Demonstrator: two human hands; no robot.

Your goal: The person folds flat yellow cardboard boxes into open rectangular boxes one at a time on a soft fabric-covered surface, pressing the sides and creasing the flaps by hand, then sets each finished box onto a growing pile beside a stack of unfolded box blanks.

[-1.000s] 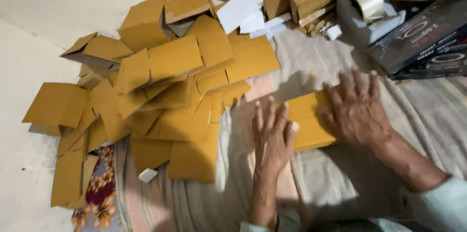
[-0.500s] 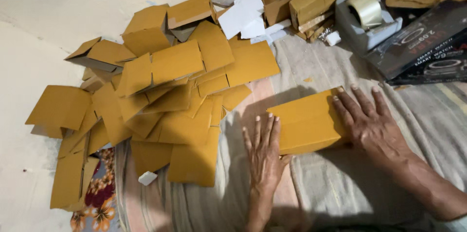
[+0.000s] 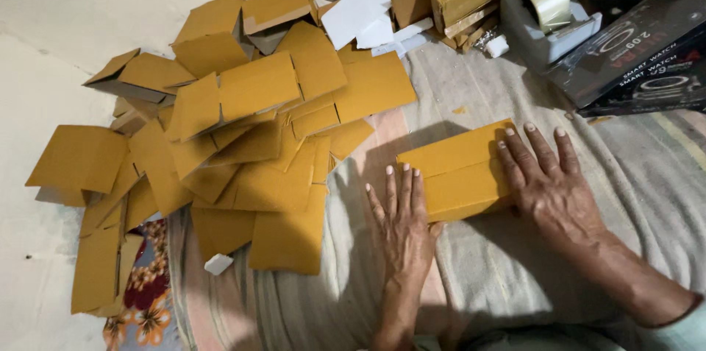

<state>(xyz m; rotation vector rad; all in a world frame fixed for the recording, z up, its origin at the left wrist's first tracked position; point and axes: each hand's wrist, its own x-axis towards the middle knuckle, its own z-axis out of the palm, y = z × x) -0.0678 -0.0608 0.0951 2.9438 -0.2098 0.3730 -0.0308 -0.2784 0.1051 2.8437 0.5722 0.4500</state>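
- The left hand lies flat, fingers straight and close together, holding nothing; their tips touch the near edge of a flat yellow-brown folded cardboard box.
- The right hand lies palm down with fingers spread wide, pressing the box's right end.
- The box rests on a grey-beige striped cloth.
- Left of the left fingers sprawls a loose heap of flat yellow-brown cardboard blanks.
- Beyond the right fingers stand a grey tape dispenser with a clear tape roll and black printed cartons, cut off by the frame.
- White card pieces lie past the heap.
- The right hand hides the box's right edge.
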